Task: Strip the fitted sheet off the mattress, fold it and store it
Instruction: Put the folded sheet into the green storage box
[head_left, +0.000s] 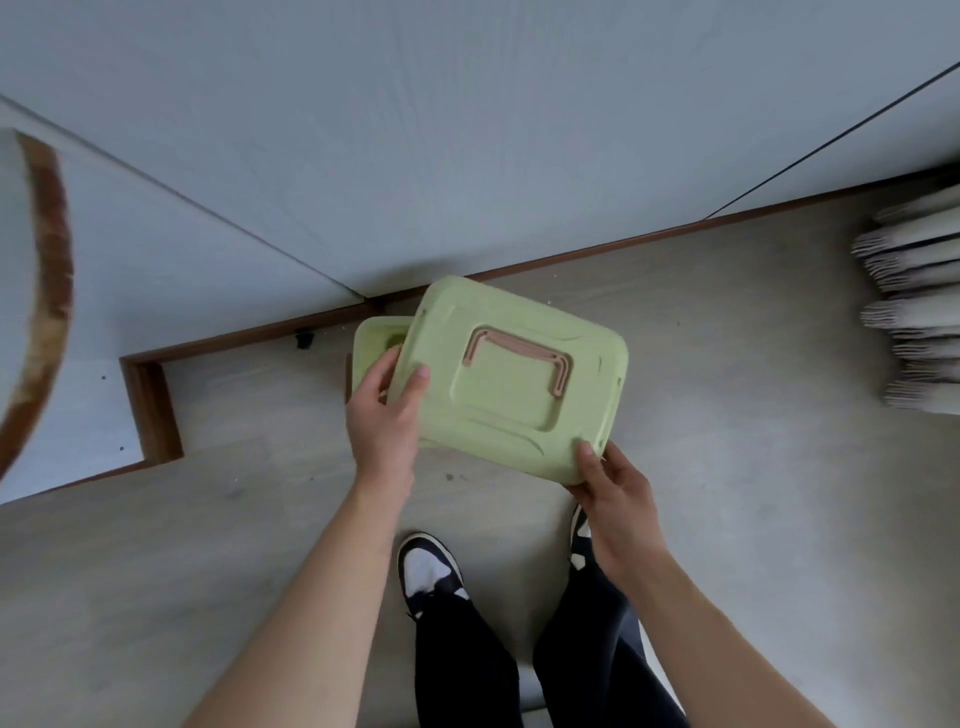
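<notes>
I hold a light green plastic lid (519, 379) with a pink folding handle (514, 361) above the floor, tilted. My left hand (387, 415) grips its left edge, thumb on top. My right hand (610, 478) pinches its near right corner. Beneath the lid, a green storage box (374, 338) peeks out at the left, standing on the floor by the wall. The fitted sheet and the mattress are not in view.
A pale wall (415, 130) with a brown skirting board (571, 249) runs behind the box. A stack of white folded items (914, 312) lies at the right. A round brown-rimmed object (47, 291) is at the left edge. My feet (428, 571) stand on the grey floor.
</notes>
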